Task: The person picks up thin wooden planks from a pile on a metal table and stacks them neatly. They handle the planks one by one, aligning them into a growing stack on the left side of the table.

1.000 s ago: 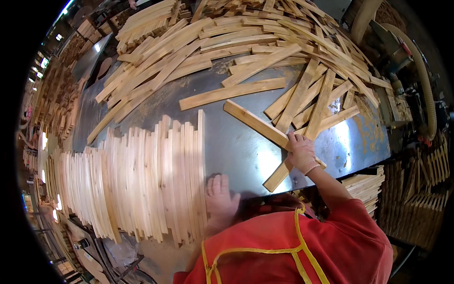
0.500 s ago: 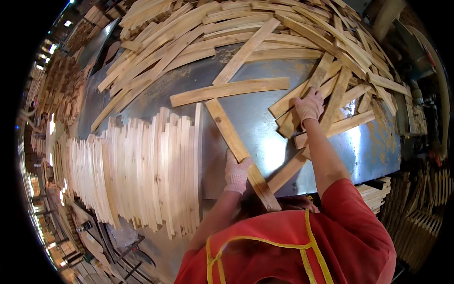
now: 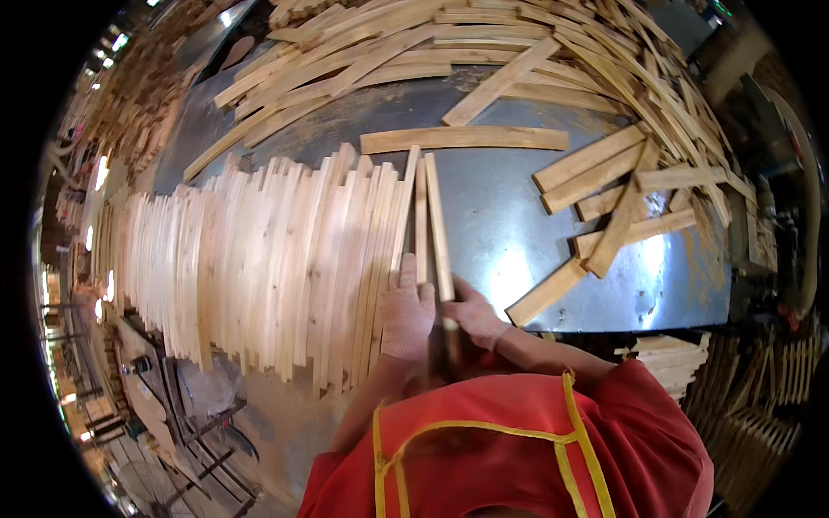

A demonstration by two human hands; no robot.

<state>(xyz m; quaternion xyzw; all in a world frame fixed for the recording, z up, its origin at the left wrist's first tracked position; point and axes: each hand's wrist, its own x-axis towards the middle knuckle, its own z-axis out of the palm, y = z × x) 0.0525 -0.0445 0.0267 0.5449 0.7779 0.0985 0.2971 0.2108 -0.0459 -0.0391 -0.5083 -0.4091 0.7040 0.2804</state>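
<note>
My gloved left hand (image 3: 408, 315) is at the right end of a long row of pale wooden slats (image 3: 276, 250) set on edge. A narrow wooden slat (image 3: 421, 216) runs between its forefinger and thumb. Close by on the right, my gloved right hand (image 3: 475, 315) grips another wooden slat (image 3: 438, 220), also on edge and leaning slightly. The far ends of both slats nearly meet, beside the last slat of the row. Their near ends are blurred and partly hidden by my hands.
A metal table (image 3: 484, 194) carries the slats. One flat slat (image 3: 466, 139) lies just beyond my hands. Loose slats (image 3: 617, 207) cross each other at the right, and a large heap (image 3: 380, 60) spans the far side. More slats (image 3: 669, 363) are stacked below the table's right edge.
My right hand has come left from the loose slats with one slat. The slat in my left hand has turned from flat and slanting to on edge, beside the row.
</note>
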